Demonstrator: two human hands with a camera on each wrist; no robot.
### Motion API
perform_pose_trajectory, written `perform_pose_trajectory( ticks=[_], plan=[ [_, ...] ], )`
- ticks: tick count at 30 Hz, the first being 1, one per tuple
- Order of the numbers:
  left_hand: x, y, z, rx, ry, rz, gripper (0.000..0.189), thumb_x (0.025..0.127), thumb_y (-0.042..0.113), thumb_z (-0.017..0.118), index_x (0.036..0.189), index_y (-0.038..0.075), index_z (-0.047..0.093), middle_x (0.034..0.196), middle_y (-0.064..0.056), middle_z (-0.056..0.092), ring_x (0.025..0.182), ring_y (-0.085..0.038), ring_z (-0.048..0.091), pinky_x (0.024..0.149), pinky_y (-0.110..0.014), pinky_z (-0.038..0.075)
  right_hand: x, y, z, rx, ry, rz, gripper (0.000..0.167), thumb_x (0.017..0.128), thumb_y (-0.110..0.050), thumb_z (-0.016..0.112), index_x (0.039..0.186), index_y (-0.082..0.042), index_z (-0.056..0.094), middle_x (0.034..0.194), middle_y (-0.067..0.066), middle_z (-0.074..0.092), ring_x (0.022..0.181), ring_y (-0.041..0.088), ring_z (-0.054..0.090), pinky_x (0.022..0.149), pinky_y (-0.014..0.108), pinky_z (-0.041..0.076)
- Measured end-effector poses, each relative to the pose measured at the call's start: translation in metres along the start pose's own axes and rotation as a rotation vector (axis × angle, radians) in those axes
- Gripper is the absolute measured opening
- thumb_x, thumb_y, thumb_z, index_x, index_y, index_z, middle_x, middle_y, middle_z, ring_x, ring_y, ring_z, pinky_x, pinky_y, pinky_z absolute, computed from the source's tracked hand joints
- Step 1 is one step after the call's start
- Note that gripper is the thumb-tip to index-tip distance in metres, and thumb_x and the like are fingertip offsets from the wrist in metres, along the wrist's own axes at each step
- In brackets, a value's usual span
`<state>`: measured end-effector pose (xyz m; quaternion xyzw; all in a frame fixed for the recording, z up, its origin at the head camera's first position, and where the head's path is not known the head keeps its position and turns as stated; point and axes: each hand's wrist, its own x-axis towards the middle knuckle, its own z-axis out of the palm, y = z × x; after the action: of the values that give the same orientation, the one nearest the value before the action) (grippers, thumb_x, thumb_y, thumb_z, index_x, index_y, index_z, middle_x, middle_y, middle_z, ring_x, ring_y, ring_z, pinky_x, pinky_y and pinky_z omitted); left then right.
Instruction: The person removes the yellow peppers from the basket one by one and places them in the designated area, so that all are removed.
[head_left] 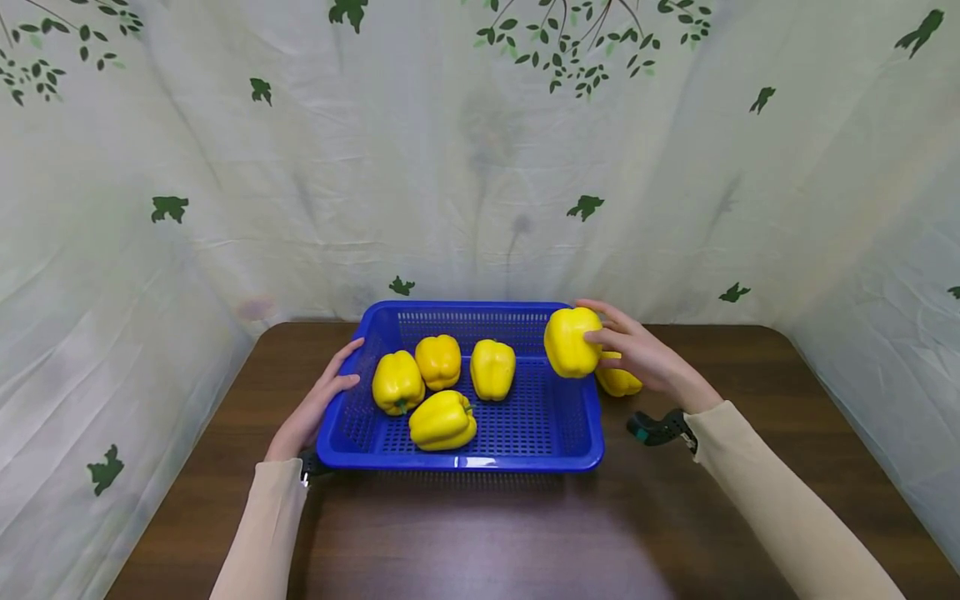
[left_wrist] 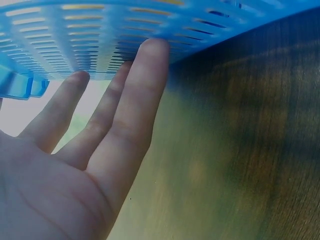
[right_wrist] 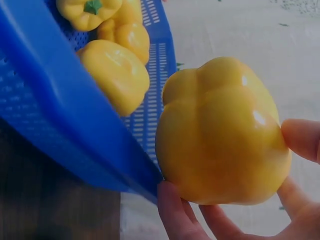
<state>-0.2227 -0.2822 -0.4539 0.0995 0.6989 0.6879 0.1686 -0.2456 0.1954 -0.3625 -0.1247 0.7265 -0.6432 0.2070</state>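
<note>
A yellow bell pepper [head_left: 572, 342] is in my right hand [head_left: 637, 350], gripped between thumb and fingers above the right end of a blue plastic basket [head_left: 465, 462]. In the right wrist view this bell pepper [right_wrist: 225, 135] fills the centre, with fingertips on its lower side and right edge. My left hand [head_left: 318, 408] touches the basket's left side. The left wrist view shows its straight fingers [left_wrist: 137, 100] against the slotted outer wall [left_wrist: 95, 30]. Several yellow bell peppers lie inside the basket, among them a front one [head_left: 442, 421] on its side.
Another yellow bell pepper [head_left: 619, 382] lies on the brown wooden table [head_left: 465, 542] right of the basket, partly hidden by the right hand. A pale curtain [head_left: 420, 167] with leaf prints hangs behind the table. Each wrist carries a black strap [head_left: 660, 427].
</note>
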Motion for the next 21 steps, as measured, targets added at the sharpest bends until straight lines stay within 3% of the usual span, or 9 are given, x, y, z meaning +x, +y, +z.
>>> perform_pose_trajectory(
  ticks=[8,17,21],
  plan=[
    [0.000,0.000,0.001,0.002,0.000,-0.002,0.057,0.102,0.029,0.038,0.152,0.038,0.011,0.156,-0.011,0.001,0.128,-0.045,0.026,0.093,-0.051,0.040,-0.007,0.001,-0.012,0.019,0.026,0.027,0.062,0.099,-0.019,0.048,0.153,-0.018,0.018,0.150,0.015,0.021,0.125,0.040,0.036,0.101,0.058,0.029],
    [0.000,-0.001,0.000,-0.003,0.003,-0.003,0.057,0.102,0.030,0.039,0.152,0.039,0.012,0.156,-0.010,0.001,0.129,-0.045,0.025,0.094,-0.053,0.039,-0.015,0.005,-0.028,0.033,0.012,-0.017,0.061,0.101,-0.018,0.045,0.153,-0.018,0.013,0.148,0.017,0.023,0.120,0.033,0.042,0.094,0.045,0.041],
    [0.000,-0.001,0.000,-0.012,0.000,-0.003,0.057,0.102,0.030,0.039,0.152,0.039,0.012,0.156,-0.009,0.001,0.129,-0.044,0.025,0.094,-0.052,0.039,-0.020,0.007,-0.034,0.015,0.019,-0.024,0.059,0.102,-0.020,0.045,0.153,-0.019,0.015,0.147,0.019,0.023,0.119,0.033,0.043,0.095,0.048,0.039]
  ],
)
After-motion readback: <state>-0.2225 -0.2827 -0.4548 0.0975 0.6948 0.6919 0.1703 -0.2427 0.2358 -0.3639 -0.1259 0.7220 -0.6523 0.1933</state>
